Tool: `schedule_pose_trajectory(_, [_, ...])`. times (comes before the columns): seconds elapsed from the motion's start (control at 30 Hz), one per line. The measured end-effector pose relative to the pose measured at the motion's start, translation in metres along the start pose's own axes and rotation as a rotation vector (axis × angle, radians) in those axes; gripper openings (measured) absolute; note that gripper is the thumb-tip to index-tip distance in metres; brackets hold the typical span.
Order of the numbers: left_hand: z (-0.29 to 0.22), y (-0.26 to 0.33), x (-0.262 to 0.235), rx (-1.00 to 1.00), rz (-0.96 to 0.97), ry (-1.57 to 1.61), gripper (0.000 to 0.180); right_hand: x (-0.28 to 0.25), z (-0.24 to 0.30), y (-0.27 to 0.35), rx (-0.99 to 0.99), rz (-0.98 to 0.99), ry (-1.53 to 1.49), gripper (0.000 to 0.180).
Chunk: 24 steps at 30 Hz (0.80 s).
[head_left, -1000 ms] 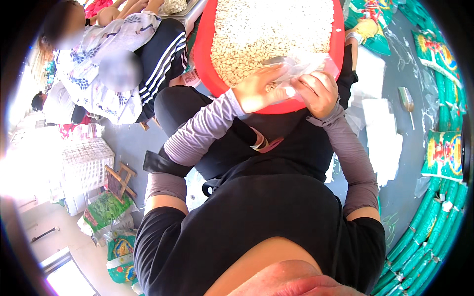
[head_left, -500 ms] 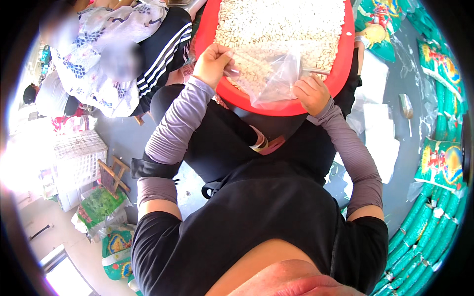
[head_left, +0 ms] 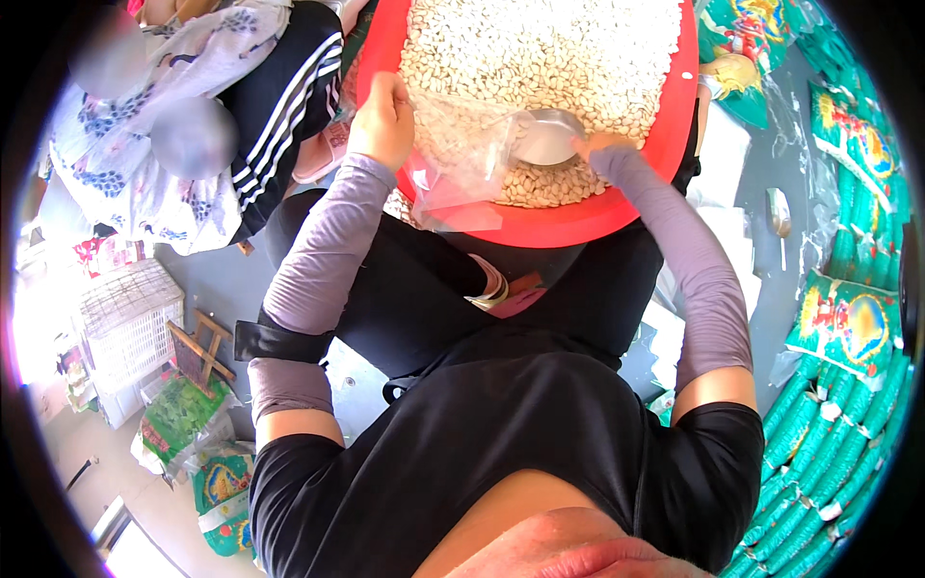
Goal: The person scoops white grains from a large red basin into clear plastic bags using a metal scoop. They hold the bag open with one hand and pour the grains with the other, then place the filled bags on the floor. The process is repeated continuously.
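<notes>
A big red basin [head_left: 540, 231] full of small pale seeds or nuts [head_left: 540, 58] stands before my knees. My left hand [head_left: 385, 123], over its left side, is closed on the edge of a clear plastic bag [head_left: 462, 159]. The bag hangs across the near left of the basin, and its lower end reaches over the rim. My right hand [head_left: 607, 144] grips a metal scoop [head_left: 549, 140], with the fingers partly hidden by the wrist. The scoop's bowl lies against the bag's right side, just above the seeds; how far it is inside the bag I cannot tell.
A person in striped black trousers [head_left: 289, 125] sits close at the left. Green printed bags [head_left: 848, 323] are stacked along the right. Another scoop [head_left: 779, 214] lies on the floor beside white sheets [head_left: 718, 231]. A white crate [head_left: 130, 308] and a small wooden stool [head_left: 202, 352] stand at the left.
My right hand has let go of the bag and now holds the metal scoop, brought up to the bag. My left hand has shifted left and slightly away from me with the bag.
</notes>
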State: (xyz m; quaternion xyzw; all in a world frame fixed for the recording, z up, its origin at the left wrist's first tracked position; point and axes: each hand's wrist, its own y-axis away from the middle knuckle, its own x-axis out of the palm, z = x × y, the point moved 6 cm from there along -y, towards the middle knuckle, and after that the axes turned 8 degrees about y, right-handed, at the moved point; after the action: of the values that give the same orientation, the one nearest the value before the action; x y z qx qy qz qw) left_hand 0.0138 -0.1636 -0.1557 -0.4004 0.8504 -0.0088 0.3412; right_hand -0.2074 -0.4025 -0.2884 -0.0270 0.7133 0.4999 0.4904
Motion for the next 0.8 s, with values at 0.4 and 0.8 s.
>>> schedule_pose_trajectory(0.4, [0.001, 0.006, -0.003, -0.094, 0.151, 0.011, 0.033, -0.046, -0.032, -0.046, -0.27, -0.272, 0.594, 0.024])
schedule_pose_trajectory(0.8, [0.039, 0.018, 0.024, -0.31, 0.369, -0.049, 0.08, 0.028, 0.039, -0.108, 0.071, -0.428, -0.403, 0.057])
